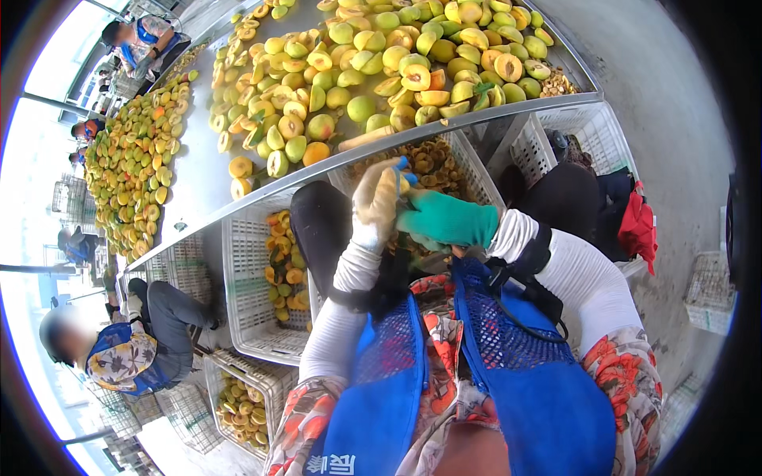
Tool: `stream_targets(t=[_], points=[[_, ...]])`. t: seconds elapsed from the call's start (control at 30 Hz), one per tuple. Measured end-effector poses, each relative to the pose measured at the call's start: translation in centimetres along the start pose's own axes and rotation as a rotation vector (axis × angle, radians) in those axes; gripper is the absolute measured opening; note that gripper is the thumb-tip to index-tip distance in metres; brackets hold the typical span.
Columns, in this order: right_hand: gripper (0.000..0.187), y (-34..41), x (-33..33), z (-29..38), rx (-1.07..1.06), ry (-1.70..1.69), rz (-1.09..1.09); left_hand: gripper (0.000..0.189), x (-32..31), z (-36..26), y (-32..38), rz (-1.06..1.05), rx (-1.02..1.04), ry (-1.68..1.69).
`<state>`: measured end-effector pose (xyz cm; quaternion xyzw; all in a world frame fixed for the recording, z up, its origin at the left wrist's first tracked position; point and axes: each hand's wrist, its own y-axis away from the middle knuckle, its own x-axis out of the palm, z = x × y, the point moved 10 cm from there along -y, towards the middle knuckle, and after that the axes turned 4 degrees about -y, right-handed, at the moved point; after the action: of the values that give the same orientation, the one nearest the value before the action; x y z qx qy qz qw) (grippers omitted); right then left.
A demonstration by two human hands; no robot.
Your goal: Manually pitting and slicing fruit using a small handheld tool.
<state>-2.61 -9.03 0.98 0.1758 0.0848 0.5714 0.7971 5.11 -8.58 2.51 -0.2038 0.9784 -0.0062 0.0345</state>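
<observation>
My left hand (378, 193), in a pale glove with blue fingertips, is closed around a small yellow piece of fruit (405, 183). Against it rests my right hand (449, 219), in a green glove, its fingers bent; whether it holds anything is hidden. Both hands meet over a white plastic crate (476, 163) holding brown-yellow fruit scraps (434, 160). Just beyond them, the metal table (381, 144) carries many halved and whole yellow-green stone fruits (360, 109). Near its edge lies a pale wooden stick or handle (366, 138).
A crate (256, 342) with fruit stands left of my legs, another (223, 360) farther below. At right, a crate (607, 128) holds dark items, beside a red cloth (638, 229). One person (125, 357) sits at left; another (149, 44) is across the table.
</observation>
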Motion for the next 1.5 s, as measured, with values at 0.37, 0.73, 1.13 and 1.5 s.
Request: stream_targets(t=[0.37,0.73,1.13,1.5], points=[[0.020,2.0,5.5,-3.8,0.272,-0.976,0.392,0.060,2.4,2.5,2.0,0.177,-0.068,0.215],[0.024,-0.1,-6.4,-9.1,0.182,0.038,-0.266,0.064,1.3,8.0,1.1,-0.006,-0.405,0.655],[0.034,-1.4,-10.8,-15.9,0.051,0.516,-0.226,0.041,2.2,-1.5,0.9,0.082,0.302,-0.164],[0.023,-1.2,-8.4,-16.2,0.053,0.847,0.045,0.046,-25.9,7.7,14.1,-0.802,-0.449,-0.437]])
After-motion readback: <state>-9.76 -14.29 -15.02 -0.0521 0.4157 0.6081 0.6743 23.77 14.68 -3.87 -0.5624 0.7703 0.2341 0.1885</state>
